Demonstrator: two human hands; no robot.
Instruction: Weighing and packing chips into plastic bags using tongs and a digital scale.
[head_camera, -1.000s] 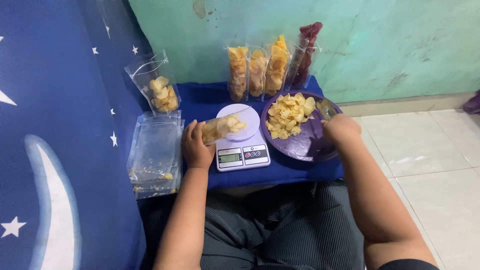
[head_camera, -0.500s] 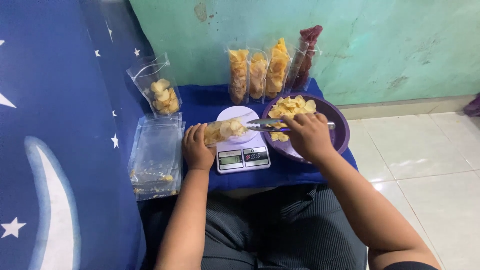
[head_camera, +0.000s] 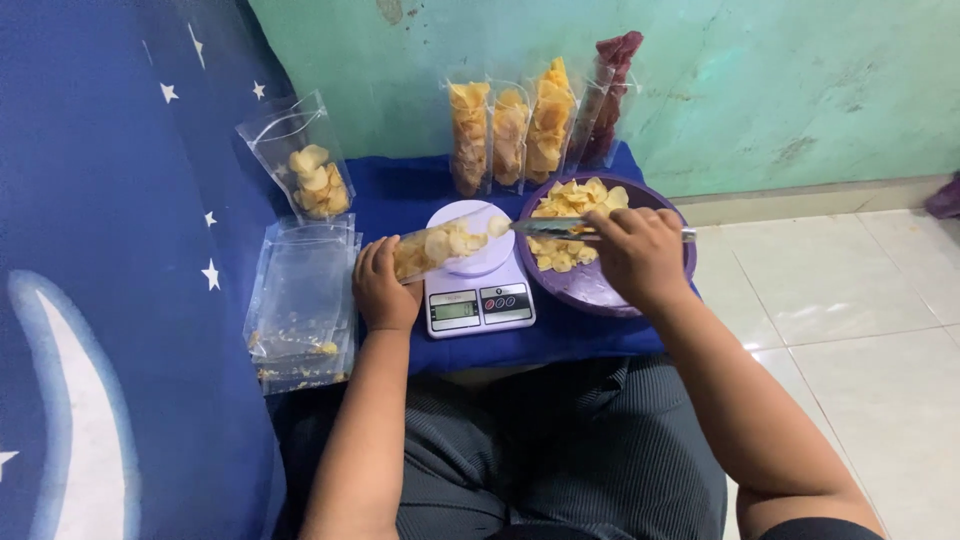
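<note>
Left hand (head_camera: 385, 285) grips a chip-filled clear pouch (head_camera: 445, 245) tilted across the scale (head_camera: 478, 295), mouth toward 3 o'clock, where the right hand (head_camera: 640, 255) closes metal tongs (head_camera: 560, 228) over the purple bowl (head_camera: 600, 290), easing transfer.

Soft, even light, faint shadows, mild floor glare, slightly soft focus.

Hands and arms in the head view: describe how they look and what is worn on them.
Both forearms are bare, with no gloves on the left hand or the right hand. No watch, ring or bracelet shows. At the bottom right edge, a dark short sleeve covers the right upper arm. The left arm shows no sleeve in view.
</note>
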